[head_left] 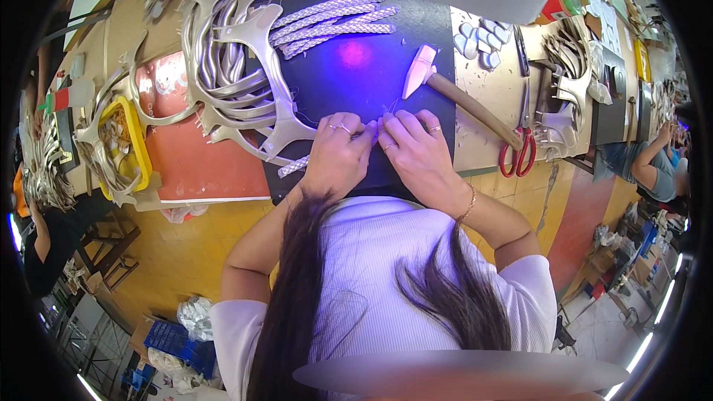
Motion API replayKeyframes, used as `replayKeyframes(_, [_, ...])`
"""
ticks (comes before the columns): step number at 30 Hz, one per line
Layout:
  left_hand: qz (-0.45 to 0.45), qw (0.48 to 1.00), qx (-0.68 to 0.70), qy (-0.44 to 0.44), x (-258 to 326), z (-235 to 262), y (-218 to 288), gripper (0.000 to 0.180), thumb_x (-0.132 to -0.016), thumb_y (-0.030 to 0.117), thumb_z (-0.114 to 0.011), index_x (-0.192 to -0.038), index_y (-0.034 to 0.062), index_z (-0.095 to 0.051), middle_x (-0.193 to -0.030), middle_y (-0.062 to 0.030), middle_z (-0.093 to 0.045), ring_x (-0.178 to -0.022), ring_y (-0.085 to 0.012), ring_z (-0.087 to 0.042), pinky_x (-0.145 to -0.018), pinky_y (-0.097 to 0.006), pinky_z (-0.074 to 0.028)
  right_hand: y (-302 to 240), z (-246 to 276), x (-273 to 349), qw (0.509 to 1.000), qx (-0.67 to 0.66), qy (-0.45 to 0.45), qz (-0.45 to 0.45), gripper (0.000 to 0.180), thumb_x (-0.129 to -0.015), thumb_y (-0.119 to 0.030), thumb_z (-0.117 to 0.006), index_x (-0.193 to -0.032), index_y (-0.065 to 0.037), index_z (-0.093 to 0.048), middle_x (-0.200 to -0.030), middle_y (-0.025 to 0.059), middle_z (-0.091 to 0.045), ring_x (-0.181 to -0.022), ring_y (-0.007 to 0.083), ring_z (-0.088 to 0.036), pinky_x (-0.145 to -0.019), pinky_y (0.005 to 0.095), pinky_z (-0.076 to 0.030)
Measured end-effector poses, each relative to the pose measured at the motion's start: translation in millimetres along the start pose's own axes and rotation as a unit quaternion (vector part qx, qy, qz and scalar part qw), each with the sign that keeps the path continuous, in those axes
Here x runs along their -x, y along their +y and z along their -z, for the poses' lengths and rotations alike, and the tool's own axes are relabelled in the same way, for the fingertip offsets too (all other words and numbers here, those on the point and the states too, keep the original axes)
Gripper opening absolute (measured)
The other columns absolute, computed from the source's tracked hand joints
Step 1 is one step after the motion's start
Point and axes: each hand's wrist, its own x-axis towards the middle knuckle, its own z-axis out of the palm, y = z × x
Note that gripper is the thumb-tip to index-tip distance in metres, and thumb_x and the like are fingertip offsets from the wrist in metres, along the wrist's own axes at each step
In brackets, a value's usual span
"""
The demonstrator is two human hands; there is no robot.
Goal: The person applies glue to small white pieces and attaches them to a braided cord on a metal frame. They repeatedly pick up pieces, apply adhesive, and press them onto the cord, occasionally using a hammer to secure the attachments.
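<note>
The left hand (339,150) and the right hand (413,150) met fingertip to fingertip at the near edge of a dark work mat (371,74), both pinched shut on a silver braided strap (294,166) whose free end stuck out to the left from under the left hand. The exact grip under the fingers could not be made out. Just beyond the right hand lay a hammer (453,93) with a pale head and a wooden handle, its head on the mat and its handle running off toward red-handled scissors (518,150) on the desk (490,89). At the far edge of the mat lay a bundle of braided straps (334,22) of the same silver kind. To the left of the hands a heap of metallic sandal uppers (238,67) overlapped the mat and a red board (193,163), and further left stood a yellow tray (126,148).
</note>
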Motion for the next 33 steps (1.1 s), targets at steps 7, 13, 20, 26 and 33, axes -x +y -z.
replayKeyframes(7, [0.066, 0.997, 0.007, 0.024, 4, -1, 4, 0.023, -0.078, 0.010, -0.076, -0.101, 0.0078, -0.075, -0.086, -0.0037, -0.059, -0.089, -0.0244, -0.057, -0.082, -0.040, -0.042, 9, -3, 10, 1.000, -0.002, 0.023, 0.008, 0.038, -0.082, -0.015, -0.060, -0.116, 0.001, -0.067, -0.118, 0.0072, -0.060, -0.115, 0.0195, -0.054, -0.108, 0.0466, -0.032])
replayKeyframes(13, [0.043, 0.999, 0.011, 0.031, 6, -1, 1, 0.023, -0.077, 0.010, -0.076, -0.100, 0.0079, -0.075, -0.088, -0.0036, -0.059, -0.090, -0.0251, -0.057, -0.084, -0.042, -0.041, -25, -24, 13, 0.982, 0.181, 0.044, 0.035, 0.040, -0.080, -0.018, -0.058, -0.110, 0.006, -0.070, -0.115, 0.0129, -0.059, -0.116, 0.0256, -0.053, -0.111, 0.0471, -0.030])
replayKeyframes(20, [0.025, 0.998, -0.025, 0.043, 6, -1, 4, 0.020, -0.081, 0.014, -0.077, -0.099, 0.0083, -0.077, -0.086, -0.0045, -0.059, -0.088, -0.0240, -0.057, -0.084, -0.041, -0.040, 14, -4, 5, 0.990, -0.071, 0.092, -0.082, 0.034, -0.085, -0.014, -0.065, -0.117, -0.007, -0.070, -0.118, 0.0092, -0.060, -0.113, 0.0292, -0.053, -0.102, 0.0486, -0.035])
replayKeyframes(26, [0.014, 0.998, -0.049, 0.048, 5, 1, 9, 0.018, -0.081, 0.015, -0.077, -0.098, 0.0092, -0.077, -0.085, -0.0043, -0.059, -0.088, -0.0235, -0.057, -0.084, -0.041, -0.040, 71, -12, -5, 0.967, -0.049, 0.138, -0.208, 0.049, -0.088, -0.021, -0.071, -0.135, -0.013, -0.059, -0.108, 0.0084, -0.059, -0.108, 0.0288, -0.055, -0.089, 0.0409, -0.048])
replayKeyframes(33, [0.024, 0.997, -0.059, 0.046, 6, 1, 10, 0.018, -0.081, 0.015, -0.076, -0.099, 0.0097, -0.077, -0.086, -0.0037, -0.059, -0.089, -0.0236, -0.057, -0.084, -0.041, -0.039, 38, 15, 22, 0.956, -0.164, 0.194, -0.147, 0.050, -0.089, -0.007, -0.067, -0.138, -0.012, -0.057, -0.095, 0.0084, -0.059, -0.074, 0.0275, -0.062, -0.064, 0.0387, -0.053])
